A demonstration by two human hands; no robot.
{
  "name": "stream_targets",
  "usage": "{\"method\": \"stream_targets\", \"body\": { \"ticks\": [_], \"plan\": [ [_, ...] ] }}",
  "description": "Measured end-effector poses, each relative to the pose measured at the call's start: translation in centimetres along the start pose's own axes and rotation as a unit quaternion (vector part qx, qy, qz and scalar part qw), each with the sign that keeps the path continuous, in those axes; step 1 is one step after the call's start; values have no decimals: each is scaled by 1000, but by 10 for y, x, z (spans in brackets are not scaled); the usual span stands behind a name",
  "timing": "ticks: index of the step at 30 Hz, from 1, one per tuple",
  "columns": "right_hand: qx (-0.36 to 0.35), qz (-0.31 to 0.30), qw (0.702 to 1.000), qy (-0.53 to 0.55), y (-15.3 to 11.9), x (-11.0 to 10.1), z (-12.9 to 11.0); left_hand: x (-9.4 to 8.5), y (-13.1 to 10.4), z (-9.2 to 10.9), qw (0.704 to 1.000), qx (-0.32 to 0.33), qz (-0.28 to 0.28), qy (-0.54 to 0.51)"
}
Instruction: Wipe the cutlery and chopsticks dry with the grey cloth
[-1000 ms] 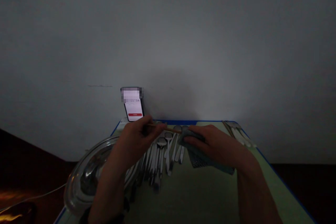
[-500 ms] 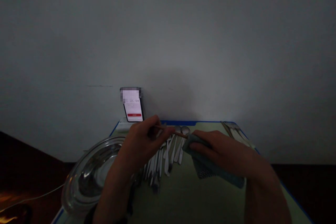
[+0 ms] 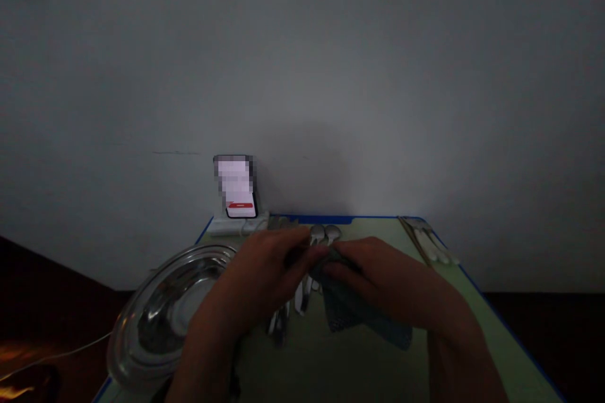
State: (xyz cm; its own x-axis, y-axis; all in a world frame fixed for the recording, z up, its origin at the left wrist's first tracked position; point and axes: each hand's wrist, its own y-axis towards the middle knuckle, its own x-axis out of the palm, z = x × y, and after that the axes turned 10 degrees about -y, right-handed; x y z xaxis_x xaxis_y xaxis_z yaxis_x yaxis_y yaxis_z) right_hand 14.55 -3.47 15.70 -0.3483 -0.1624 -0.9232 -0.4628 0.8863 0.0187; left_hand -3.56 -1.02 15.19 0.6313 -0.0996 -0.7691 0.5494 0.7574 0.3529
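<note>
My left hand [image 3: 271,264] is closed, fingertips pinched, just left of my right hand. It held a thin brown chopstick a moment ago; now the fingers and cloth hide that stick. A grey-green cloth [image 3: 366,315] hangs from my right hand [image 3: 378,267], which is closed around it. The two hands meet over the table's middle, above several pieces of metal cutlery. Two spoons [image 3: 325,232] show their bowls just beyond my fingers. Knife-like and other handles [image 3: 278,321] stick out below my left hand, partly hidden by it.
A shiny metal basin [image 3: 142,321] stands at the table's left edge. Behind it, a lit phone [image 3: 240,192] leans upright on a white power strip [image 3: 231,225]. Forks with pale handles [image 3: 435,247] and brown sticks [image 3: 416,242] lie at the back right. A wall [image 3: 302,75] rises behind.
My hands have come together, the right one moving left with the cloth toward the left hand. The stick that showed between them is now covered.
</note>
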Motion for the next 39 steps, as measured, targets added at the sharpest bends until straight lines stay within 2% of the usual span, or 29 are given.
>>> {"method": "stream_targets", "body": {
  "ticks": [4, 7, 9, 11, 17, 22, 28, 33, 36, 39],
  "plan": [
    [-14, -11, 1000, 15, 1, -2, 12, -15, -5, -14, 999, -37, 8, -22],
    [-4, -26, 999, 33, -5, -9, 31, -28, -10, -26, 996, -77, 48, -11],
    [-1, -18, 999, 35, -8, -12, 40, -31, -12, -29, 993, -91, 74, -7],
    [1, -2, 999, 35, -9, -12, 43, -27, -10, -27, 992, -91, 84, -9],
    [-16, 3, 998, 63, -2, -6, 31, -12, 0, -18, 996, -59, 51, -51],
    [-8, -1, 998, 57, -5, -8, 38, -19, -6, -26, 984, -74, 81, -142],
    [1, -6, 999, 53, -7, -8, 40, -20, -7, -27, 981, -100, 91, -140],
    [-35, -6, 998, 56, 4, 2, 28, -1, 5, -12, 987, -60, 24, -148],
    [-51, 11, 997, 55, 10, 5, 24, 8, 10, -6, 988, -41, 43, -140],
    [-62, 14, 996, 66, 13, 4, 26, 6, 9, -6, 989, -22, 62, -131]
  ]
}}
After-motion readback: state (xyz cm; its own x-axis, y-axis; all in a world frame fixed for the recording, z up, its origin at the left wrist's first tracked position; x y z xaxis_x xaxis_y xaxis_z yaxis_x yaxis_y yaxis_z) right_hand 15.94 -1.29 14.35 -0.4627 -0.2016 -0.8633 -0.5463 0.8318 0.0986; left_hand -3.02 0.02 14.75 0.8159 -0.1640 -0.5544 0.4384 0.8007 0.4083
